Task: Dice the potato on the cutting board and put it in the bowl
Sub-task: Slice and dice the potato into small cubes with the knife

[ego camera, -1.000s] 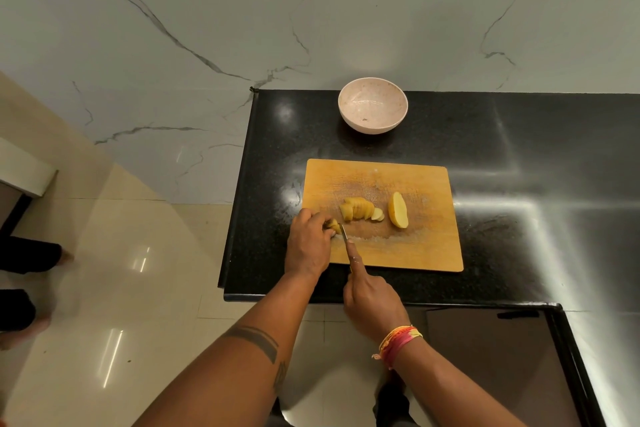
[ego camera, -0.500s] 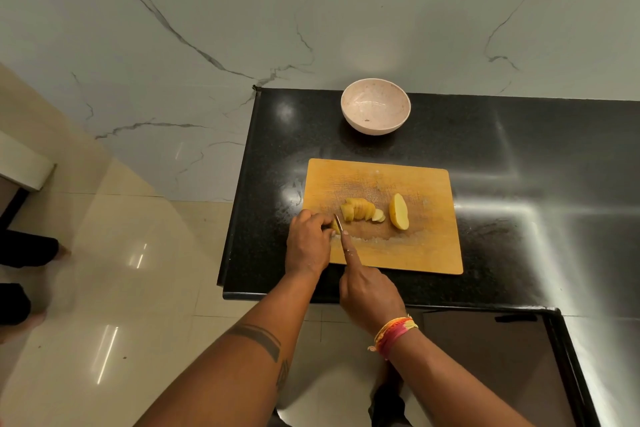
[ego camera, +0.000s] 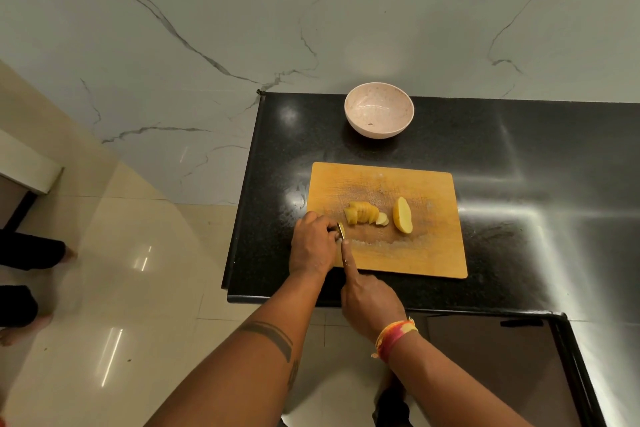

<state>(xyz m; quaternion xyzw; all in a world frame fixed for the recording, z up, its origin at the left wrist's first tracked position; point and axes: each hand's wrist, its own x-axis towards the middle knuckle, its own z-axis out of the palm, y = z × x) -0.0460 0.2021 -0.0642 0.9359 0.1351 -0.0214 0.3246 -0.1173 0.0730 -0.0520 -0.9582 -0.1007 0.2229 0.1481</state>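
Note:
A wooden cutting board (ego camera: 426, 246) lies on the black counter. On it sit a row of potato slices (ego camera: 363, 212) and, to their right, an uncut potato half (ego camera: 402, 215). My left hand (ego camera: 311, 246) rests at the board's left edge and pinches a small potato piece (ego camera: 341, 229). My right hand (ego camera: 369, 302) grips a knife (ego camera: 343, 236), index finger stretched along its spine; the blade sits against that piece and is mostly hidden. A pale pink bowl (ego camera: 379, 110) stands behind the board.
The black counter (ego camera: 519, 156) ends just left of the board and drops to a cream tiled floor (ego camera: 121, 288). A marble wall (ego camera: 242, 28) rises behind. Someone's legs and feet (ego camera: 27, 270) show at the far left.
The knife and my right hand have slid forward a little into the piece that my left hand holds. The slices and the potato half have not moved.

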